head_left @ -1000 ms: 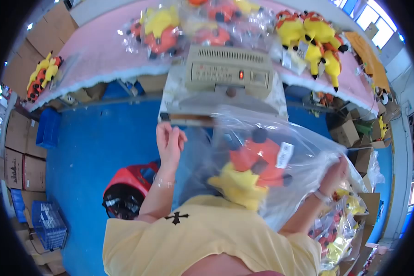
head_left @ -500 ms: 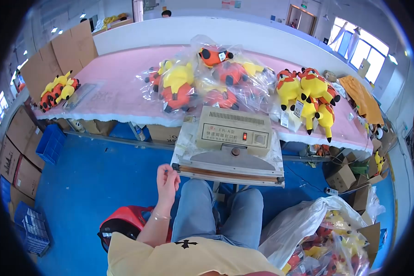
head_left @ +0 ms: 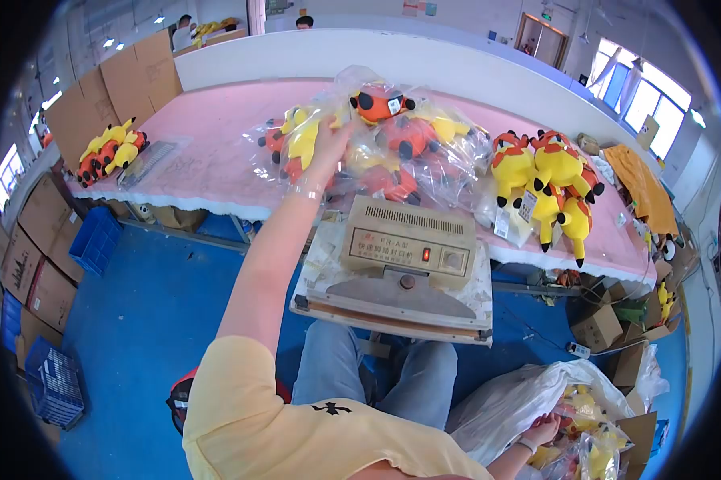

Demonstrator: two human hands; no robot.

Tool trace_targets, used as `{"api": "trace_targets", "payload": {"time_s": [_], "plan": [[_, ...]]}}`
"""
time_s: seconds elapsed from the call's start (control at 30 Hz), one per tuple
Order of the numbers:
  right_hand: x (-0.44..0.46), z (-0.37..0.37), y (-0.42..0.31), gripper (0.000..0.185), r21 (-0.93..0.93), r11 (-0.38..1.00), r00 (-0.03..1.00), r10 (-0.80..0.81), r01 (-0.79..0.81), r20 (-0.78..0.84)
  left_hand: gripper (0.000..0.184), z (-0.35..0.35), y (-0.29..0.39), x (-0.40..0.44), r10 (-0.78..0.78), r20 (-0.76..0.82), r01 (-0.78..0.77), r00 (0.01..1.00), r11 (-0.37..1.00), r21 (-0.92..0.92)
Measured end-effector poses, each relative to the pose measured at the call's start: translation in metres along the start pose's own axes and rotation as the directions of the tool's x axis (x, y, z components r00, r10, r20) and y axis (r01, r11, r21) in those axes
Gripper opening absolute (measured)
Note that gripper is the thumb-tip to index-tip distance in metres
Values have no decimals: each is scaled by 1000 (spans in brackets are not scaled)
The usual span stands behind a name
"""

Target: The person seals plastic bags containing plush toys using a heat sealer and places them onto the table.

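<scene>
My left hand point(head_left: 332, 144) is stretched out over the table to a pile of bagged plush toys point(head_left: 404, 136), beside a yellow and red one point(head_left: 300, 140); its fingertips are partly hidden at the plastic. Low on the right, my right hand point(head_left: 541, 430) is at the bagged toys point(head_left: 582, 408) in a large white sack, its fingers partly curled, and whether it holds anything is unclear. Between the arms stands the beige sealing machine point(head_left: 408, 240), its red switch lit and its sealing bar along the front edge.
Unbagged yellow and red toys point(head_left: 540, 172) lie on the pink table point(head_left: 208, 120) at the right, others point(head_left: 111, 150) at the left. Blue crates point(head_left: 55, 382) and cartons point(head_left: 36, 232) stand at the left. Two people are visible beyond the partition.
The bagged toy that hung from my right hand is out of that hand, which is now at the sack. My left hand has moved from before the machine up to the pile.
</scene>
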State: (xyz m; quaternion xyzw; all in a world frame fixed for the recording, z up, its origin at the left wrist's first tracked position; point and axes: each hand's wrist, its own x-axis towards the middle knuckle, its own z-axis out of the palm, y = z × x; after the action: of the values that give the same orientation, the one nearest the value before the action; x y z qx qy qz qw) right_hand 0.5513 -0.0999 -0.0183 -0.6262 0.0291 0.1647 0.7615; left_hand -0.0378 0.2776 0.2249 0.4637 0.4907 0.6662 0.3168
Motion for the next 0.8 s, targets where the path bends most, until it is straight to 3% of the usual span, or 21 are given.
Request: {"api": "trace_targets", "payload": {"time_s": [0.13,0.2,0.27,0.33,0.4,0.5,0.57,0.63,0.7,0.73,0.8], "plan": [[-21,21,12,33,-31,999,1000,-9,10,25,55,27,0,89,38,-209,10,977,974,226],[-30,23,20,30,-66,998,1000,-10,11,18,45,26,-23,137,109,-161,-23,981,888,459],[-28,15,39,30,-74,997,1000,7,-6,12,39,30,-33,163,144,-109,-55,984,815,576],[-27,17,50,30,-78,997,1000,26,-26,-3,34,35,-28,178,108,-123,-43,987,898,439],[-31,19,58,29,-85,993,997,77,-78,-17,28,44,-10,191,77,-118,-64,990,992,107],[-36,15,66,26,-91,988,992,126,-127,-14,21,53,38,206,111,-12,-107,994,914,-391],[-39,22,69,24,-71,990,992,126,-125,-2,15,58,84,200,199,58,-140,978,841,-522],[-48,32,61,23,16,991,980,128,-132,151,13,61,154,163,292,79,-206,953,817,-539],[-71,57,43,18,15,997,976,76,-81,205,21,52,200,144,500,88,-348,861,708,-614],[-76,62,39,20,32,998,946,39,-52,322,20,37,223,131,591,145,-374,794,662,-650],[-126,94,5,20,-44,995,913,-63,89,403,26,22,271,68,543,65,-340,837,610,-716]]}}
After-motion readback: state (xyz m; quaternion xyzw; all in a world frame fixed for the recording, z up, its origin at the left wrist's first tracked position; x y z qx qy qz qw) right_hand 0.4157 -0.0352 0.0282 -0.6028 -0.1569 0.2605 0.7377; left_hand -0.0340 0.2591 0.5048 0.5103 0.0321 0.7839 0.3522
